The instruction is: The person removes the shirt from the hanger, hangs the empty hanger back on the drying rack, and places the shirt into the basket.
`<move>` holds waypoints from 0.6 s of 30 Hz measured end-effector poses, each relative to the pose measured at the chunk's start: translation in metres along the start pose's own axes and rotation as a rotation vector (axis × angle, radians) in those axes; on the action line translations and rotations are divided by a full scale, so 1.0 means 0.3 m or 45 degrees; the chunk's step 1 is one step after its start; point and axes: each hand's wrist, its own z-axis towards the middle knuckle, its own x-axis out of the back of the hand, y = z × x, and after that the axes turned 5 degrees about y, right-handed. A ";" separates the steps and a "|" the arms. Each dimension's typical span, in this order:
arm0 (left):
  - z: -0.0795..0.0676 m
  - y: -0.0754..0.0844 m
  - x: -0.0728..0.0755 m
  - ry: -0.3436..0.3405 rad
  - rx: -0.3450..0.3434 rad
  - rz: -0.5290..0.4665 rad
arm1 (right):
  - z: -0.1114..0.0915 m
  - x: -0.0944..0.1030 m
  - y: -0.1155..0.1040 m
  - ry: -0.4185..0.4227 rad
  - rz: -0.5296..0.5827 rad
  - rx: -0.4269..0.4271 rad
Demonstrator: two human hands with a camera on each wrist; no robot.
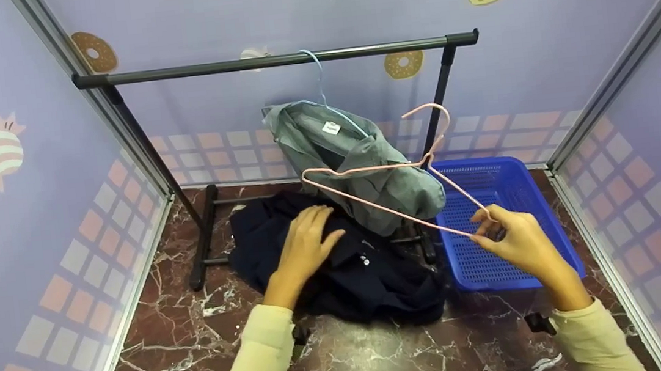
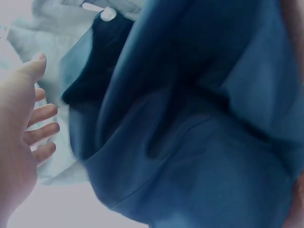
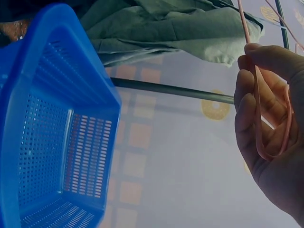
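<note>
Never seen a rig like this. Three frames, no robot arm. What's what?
There's no machine: a person works with bare hands. The large picture comes from a camera worn on the head; the other two come from cameras on each wrist.

The right hand holds a pink hanger by one end. The left hand is open over a navy garment, which lies on the marbled surface; I can't tell whether it touches the cloth.

Behind, a grey-green garment is on a blue hanger hooked over the bar of a black rack. A blue basket stands at the right, below the right hand.
</note>
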 end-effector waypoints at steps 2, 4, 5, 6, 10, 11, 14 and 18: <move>0.010 -0.015 0.031 0.002 0.012 0.000 | 0.000 -0.005 -0.001 0.006 -0.004 0.004; 0.023 -0.027 0.066 0.011 0.022 0.016 | -0.001 -0.008 -0.002 0.012 -0.004 0.001; 0.030 -0.033 0.084 0.021 0.026 0.023 | -0.001 -0.009 -0.002 0.016 -0.005 -0.001; 0.038 -0.039 0.102 0.031 0.025 0.026 | -0.001 -0.010 -0.003 0.019 -0.003 -0.006; 0.069 -0.061 0.175 0.066 0.022 0.057 | -0.004 -0.018 -0.005 0.026 0.008 -0.020; 0.077 -0.067 0.193 0.076 0.019 0.060 | -0.005 -0.020 -0.004 0.026 0.013 -0.019; 0.100 -0.085 0.250 0.103 0.015 0.073 | -0.009 -0.026 -0.003 0.027 0.023 -0.013; 0.135 -0.102 0.333 0.120 0.041 0.086 | -0.020 -0.030 -0.001 0.027 0.025 -0.005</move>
